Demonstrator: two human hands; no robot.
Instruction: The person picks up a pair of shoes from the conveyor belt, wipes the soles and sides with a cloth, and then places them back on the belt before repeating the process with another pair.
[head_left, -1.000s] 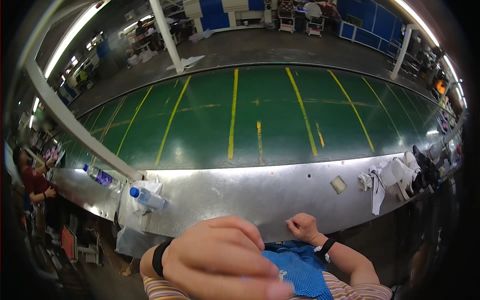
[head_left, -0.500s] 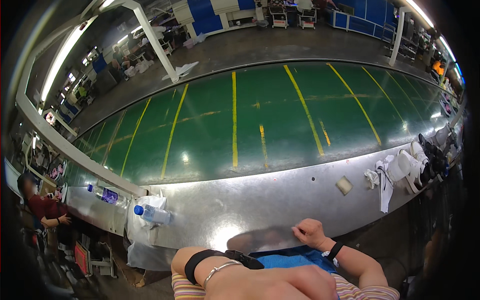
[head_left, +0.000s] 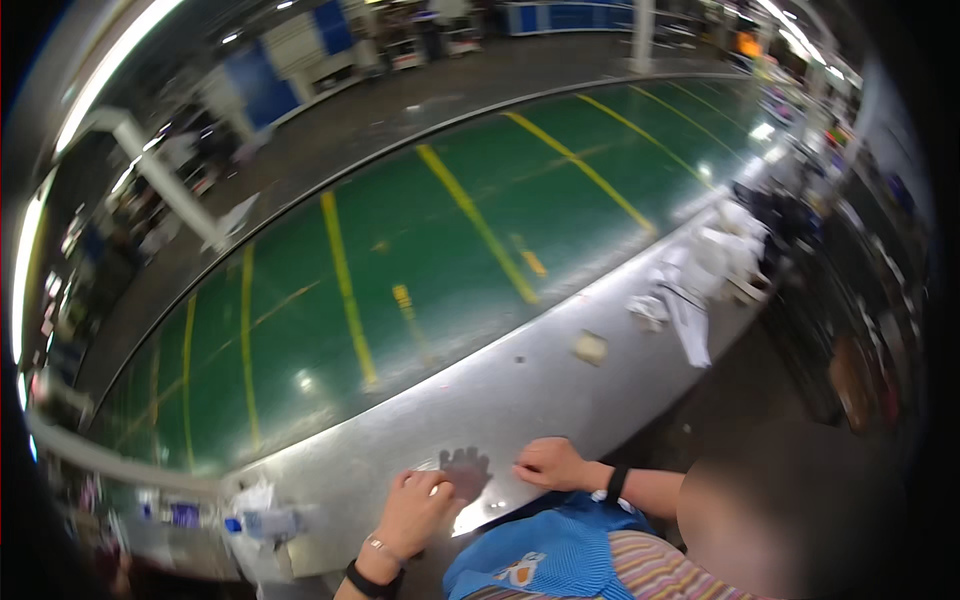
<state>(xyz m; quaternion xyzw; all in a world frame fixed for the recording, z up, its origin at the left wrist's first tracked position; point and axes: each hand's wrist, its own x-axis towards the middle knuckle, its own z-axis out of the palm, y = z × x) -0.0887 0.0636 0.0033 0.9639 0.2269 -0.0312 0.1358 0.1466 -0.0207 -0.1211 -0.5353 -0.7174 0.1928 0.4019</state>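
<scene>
Landmark: grey metal worktop [head_left: 500, 385], a long band beside the green conveyor belt [head_left: 400, 270].
Thing in hand: small dark, thin patch [head_left: 466, 470], lying flat on the near edge of the worktop between the two hands; blurred, looks like cloth or film, kind uncertain.
Left hand [head_left: 420, 510]: resting on the worktop just left of the patch, fingers [head_left: 437, 484] spread and laid flat, tips at its edge; nothing gripped.
Right hand [head_left: 548, 462]: just right of the patch, fingers loosely curled, touching the worktop; whether it pinches anything, cannot tell.
Handling, judged: light, limp, likely to slide on smooth metal; pin one side, pinch a free corner to lift.
Farther along the worktop: pale square tag [head_left: 590, 347], heap of white cloth [head_left: 700, 280].
Left end of the worktop: plastic bottle [head_left: 262, 522] on white cloth.
Below the worktop's near edge: blue fabric [head_left: 550, 555].
</scene>
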